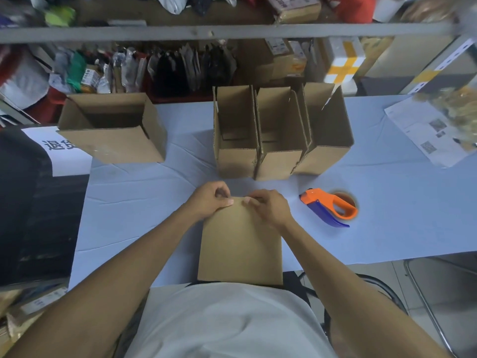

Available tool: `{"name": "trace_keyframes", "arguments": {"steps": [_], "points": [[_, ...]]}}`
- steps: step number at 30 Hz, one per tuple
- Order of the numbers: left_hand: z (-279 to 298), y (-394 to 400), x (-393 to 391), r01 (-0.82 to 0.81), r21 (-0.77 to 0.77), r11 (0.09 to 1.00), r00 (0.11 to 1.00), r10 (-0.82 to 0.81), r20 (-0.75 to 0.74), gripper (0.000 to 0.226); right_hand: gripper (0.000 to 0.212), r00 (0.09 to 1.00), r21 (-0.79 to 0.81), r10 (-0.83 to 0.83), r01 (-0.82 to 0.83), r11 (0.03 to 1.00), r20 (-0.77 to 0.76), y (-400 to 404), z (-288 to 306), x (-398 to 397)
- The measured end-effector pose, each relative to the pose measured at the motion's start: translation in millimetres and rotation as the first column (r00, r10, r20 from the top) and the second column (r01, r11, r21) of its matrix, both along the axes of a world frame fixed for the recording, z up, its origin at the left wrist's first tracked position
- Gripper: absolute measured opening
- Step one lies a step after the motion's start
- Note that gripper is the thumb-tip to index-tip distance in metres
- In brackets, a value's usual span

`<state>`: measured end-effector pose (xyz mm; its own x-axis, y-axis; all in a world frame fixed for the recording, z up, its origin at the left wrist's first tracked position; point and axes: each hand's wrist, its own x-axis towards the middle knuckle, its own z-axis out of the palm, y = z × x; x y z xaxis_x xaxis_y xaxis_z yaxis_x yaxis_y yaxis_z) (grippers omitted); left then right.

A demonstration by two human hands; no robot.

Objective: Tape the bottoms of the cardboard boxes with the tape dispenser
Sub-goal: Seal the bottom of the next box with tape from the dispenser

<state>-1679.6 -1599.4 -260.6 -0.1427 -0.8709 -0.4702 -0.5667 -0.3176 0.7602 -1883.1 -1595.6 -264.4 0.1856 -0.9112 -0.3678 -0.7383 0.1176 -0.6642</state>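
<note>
A flattened cardboard box (240, 244) lies on the pale blue table (134, 218), directly in front of the person. Its near edge reaches the table edge at the person's white shirt (227, 321); its far edge points toward the row of standing boxes.

Both hands work the far edge of this flat box. The left hand (210, 202) pinches the far left corner, thumb on top and fingers curled over the edge. The right hand (268, 206) pinches the same edge just beside it, fingertips bent onto the cardboard. The two hands are close together, nearly touching.

The tape dispenser (330, 206) lies on the table to the right of the right hand, apart from it. It has an orange handle and a blue blade guard, with a roll of brown tape behind. Neither hand touches it.

Beyond the hands, three opened boxes (281, 140) stand side by side, touching, open tops upward. A wider open box (113, 130) stands well apart at the far left, partly over a white sheet with printed characters (59, 148). A printed paper (428, 130) lies at the far right edge of the table.

Behind the table, a metal shelf (206, 32) holds parcels and bags. A folding chair frame (423, 293) shows at the lower right.
</note>
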Motion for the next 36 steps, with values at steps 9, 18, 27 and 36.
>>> {"name": "trace_keyframes", "arguments": {"steps": [9, 18, 27, 36], "points": [[4, -13, -28, -0.126, 0.122, 0.985, 0.98, 0.105, 0.167, 0.014, 0.02, 0.982, -0.001, -0.173, 0.174, 0.985, -0.07, 2, -4, 9], [14, 47, -100, 0.05, -0.395, 0.917, 0.711, 0.245, 0.659, 0.026, 0.028, 0.923, -0.021, -0.383, 0.383, 0.924, -0.043, 14, 5, -6], [-2, 69, -141, 0.268, -0.336, 0.903, 0.768, 0.011, 0.641, 0.074, 0.032, 0.861, 0.276, -0.491, 0.445, 0.852, 0.128, 22, 10, -63], [4, 55, -143, 0.319, -0.218, 0.922, 0.729, -0.092, 0.678, 0.069, 0.041, 0.886, -0.115, -0.112, 0.066, 0.991, -0.449, 3, 4, -174]]}}
